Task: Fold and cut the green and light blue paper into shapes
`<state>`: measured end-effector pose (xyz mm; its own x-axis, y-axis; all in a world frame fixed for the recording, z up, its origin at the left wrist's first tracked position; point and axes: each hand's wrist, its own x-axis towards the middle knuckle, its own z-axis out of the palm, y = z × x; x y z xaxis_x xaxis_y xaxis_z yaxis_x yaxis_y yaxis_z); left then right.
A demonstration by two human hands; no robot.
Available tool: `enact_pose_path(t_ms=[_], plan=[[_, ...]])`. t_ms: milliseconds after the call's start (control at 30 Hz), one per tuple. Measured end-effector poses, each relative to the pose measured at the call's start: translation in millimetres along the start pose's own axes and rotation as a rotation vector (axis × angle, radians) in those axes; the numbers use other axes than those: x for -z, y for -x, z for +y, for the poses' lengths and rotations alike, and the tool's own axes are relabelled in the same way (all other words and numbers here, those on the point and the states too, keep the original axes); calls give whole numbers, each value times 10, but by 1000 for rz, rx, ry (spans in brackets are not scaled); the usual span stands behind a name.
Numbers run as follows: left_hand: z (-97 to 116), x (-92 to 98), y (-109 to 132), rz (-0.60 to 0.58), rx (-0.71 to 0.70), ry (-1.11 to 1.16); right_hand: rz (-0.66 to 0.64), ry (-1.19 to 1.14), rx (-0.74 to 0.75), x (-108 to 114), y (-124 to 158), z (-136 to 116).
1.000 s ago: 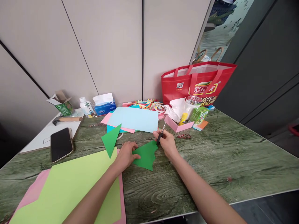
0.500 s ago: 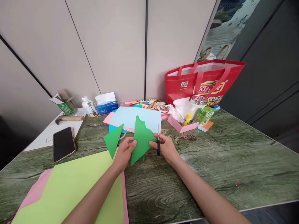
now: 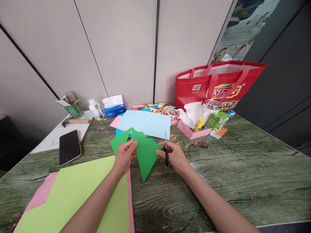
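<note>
At the near left, a large yellow-green paper sheet is laid over pink paper. Farther right, a green paper triangle is partly covered by the left hand, between whose thumb and fingers a green paper piece with a scalloped far edge is pinched at the scene's centre. Its right corner is gripped by the right hand, where black-handled metal scissors are also held.

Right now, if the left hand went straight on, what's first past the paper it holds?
Past the held green paper, the left hand would likely meet the light blue sheet; depth is unclear.
</note>
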<state>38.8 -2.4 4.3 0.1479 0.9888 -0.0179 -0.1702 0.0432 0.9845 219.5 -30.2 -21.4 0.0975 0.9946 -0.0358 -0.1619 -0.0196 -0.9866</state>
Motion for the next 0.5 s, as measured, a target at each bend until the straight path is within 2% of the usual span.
enact_pose_path(t_ms=[67,167,233,300,400,500], plan=[[-4,-37,39,-79,66,-16,28,-19,2,-13,8,-12],[-40,-98,96,-270,215,-32,50,-21,25,-35,24,-16],[-57,-115,112,-323,281,0,49,-7,54,-41,24,-10],[-42,-101,102,-264,279,52,49,14,90,-34,5,-9],[29,-34,50,-113,211,87,43,53,124,-18,-20,-56],[83,38,-17,-26,144,88,26,72,124,-74,76,-180]])
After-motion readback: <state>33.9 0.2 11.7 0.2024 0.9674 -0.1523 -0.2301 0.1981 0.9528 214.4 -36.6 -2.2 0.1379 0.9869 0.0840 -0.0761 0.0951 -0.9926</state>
